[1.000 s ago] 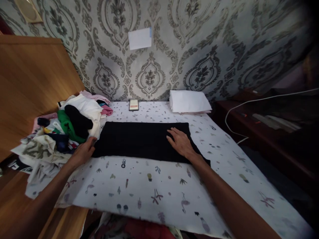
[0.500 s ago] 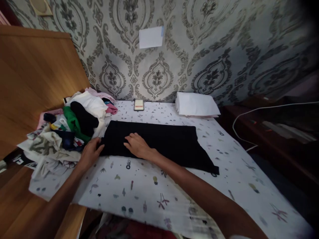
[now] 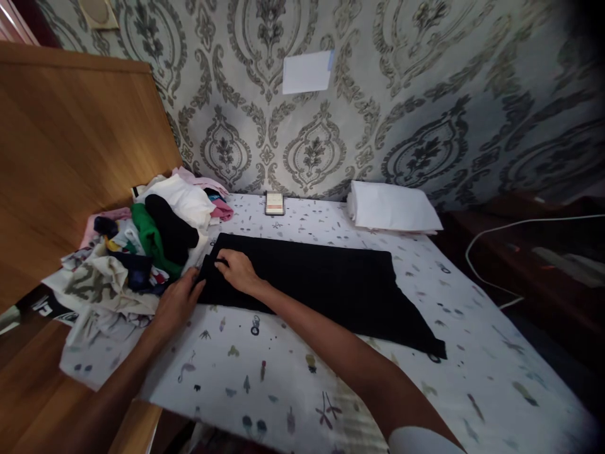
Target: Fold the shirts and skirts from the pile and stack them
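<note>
A black pair of trousers (image 3: 312,284), folded lengthwise, lies flat across the patterned sheet (image 3: 283,384). My left hand (image 3: 178,302) is at its left end, thumb and fingers closed about the edge of the cloth. Close by, my right hand (image 3: 240,272) has its fingers curled in a pinch on the black fabric near the same end. The fingertips of both hands are partly hidden. Just beyond my left hand sits a heap of crumpled clothes, with a green garment (image 3: 147,234) and a white one (image 3: 182,198) among them.
A folded white cloth (image 3: 394,207) lies at the back right, and a small framed box (image 3: 275,203) stands by the wall. On the left rises a wooden panel (image 3: 85,126). A white cable (image 3: 477,246) runs over dark furniture at the right.
My right hand has slid left along the trousers, from lying on the cloth to pinching near their left end. My left hand stays at that end. The view has shifted slightly left.
</note>
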`<state>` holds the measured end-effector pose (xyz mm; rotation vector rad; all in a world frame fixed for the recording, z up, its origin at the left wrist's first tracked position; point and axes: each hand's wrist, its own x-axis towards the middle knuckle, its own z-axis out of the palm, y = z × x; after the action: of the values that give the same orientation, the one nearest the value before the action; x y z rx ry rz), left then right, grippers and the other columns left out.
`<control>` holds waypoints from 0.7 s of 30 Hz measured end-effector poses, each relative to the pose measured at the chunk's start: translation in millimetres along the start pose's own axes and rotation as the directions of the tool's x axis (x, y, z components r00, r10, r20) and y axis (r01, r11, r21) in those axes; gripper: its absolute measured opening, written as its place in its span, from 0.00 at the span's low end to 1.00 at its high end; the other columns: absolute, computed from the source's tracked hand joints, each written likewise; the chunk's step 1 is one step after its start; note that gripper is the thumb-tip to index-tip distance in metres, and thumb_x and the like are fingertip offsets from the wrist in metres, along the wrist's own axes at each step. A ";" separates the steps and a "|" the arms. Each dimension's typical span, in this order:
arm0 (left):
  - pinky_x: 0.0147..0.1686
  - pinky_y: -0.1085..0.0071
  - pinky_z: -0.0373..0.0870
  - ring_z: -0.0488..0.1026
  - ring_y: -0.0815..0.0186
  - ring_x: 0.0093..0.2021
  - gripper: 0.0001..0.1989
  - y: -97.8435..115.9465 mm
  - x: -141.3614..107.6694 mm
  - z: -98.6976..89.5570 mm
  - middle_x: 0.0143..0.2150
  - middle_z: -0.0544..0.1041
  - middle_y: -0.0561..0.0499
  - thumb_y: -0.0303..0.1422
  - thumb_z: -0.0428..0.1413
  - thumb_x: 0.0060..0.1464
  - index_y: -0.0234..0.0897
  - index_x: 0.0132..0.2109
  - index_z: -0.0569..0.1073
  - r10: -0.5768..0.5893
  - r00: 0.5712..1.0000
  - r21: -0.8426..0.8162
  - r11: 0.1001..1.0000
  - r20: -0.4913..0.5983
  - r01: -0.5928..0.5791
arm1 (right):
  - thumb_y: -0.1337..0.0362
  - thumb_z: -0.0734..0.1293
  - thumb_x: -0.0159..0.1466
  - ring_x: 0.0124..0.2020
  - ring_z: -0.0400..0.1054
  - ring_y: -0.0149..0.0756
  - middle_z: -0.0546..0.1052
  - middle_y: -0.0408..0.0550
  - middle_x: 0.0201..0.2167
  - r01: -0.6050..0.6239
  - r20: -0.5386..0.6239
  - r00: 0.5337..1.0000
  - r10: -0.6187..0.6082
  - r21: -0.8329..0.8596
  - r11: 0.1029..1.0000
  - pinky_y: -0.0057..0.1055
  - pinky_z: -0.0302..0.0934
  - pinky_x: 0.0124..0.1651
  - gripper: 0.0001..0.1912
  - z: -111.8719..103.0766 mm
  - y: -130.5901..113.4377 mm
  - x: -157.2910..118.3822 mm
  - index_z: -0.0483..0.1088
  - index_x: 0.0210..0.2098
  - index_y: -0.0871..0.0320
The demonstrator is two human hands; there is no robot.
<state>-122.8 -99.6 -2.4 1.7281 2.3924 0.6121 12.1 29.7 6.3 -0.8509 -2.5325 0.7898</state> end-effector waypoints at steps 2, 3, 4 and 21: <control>0.37 0.64 0.68 0.78 0.52 0.41 0.17 7.1 -3.1 -1.5 0.40 0.79 0.43 0.40 0.44 0.65 0.38 0.53 0.68 -0.031 0.999 0.201 0.979 0.032 0.024 | 0.65 0.61 0.70 0.45 0.70 0.37 0.76 0.47 0.45 0.031 -0.019 0.999 -0.033 -0.083 0.996 0.31 0.60 0.43 0.08 3.8 1.0 -2.5 0.71 0.46 0.55; 0.37 0.63 0.68 0.78 0.50 0.41 0.18 11.5 -4.1 -2.2 0.40 0.80 0.41 0.40 0.43 0.66 0.36 0.55 0.67 -0.051 0.997 0.286 0.958 0.051 0.035 | 0.66 0.61 0.70 0.46 0.70 0.38 0.76 0.48 0.46 0.042 -0.006 0.999 -0.043 -0.127 0.991 0.32 0.61 0.43 0.08 5.7 1.4 -3.2 0.70 0.46 0.55; 0.36 0.62 0.69 0.79 0.49 0.41 0.18 15.9 -4.8 -3.0 0.40 0.80 0.40 0.40 0.42 0.67 0.35 0.56 0.67 -0.070 0.995 0.353 0.935 0.068 0.042 | 0.66 0.61 0.70 0.46 0.69 0.38 0.75 0.49 0.47 0.051 0.011 0.999 -0.050 -0.167 0.985 0.32 0.61 0.43 0.08 7.5 1.7 -3.7 0.70 0.46 0.55; 0.36 0.64 0.68 0.79 0.52 0.42 0.19 21.7 -2.9 -8.6 0.41 0.81 0.43 0.45 0.43 0.67 0.35 0.49 0.69 -0.203 0.977 0.354 0.920 0.060 0.169 | 0.66 0.66 0.62 0.54 0.69 0.47 0.71 0.58 0.56 -0.227 0.051 0.971 0.234 -0.107 0.968 0.37 0.65 0.51 0.20 -26.9 35.9 82.6 0.68 0.54 0.61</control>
<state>-105.5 -98.7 13.5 1.5699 2.6775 0.0782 -21.6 116.8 17.9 -1.1891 -2.5774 0.7739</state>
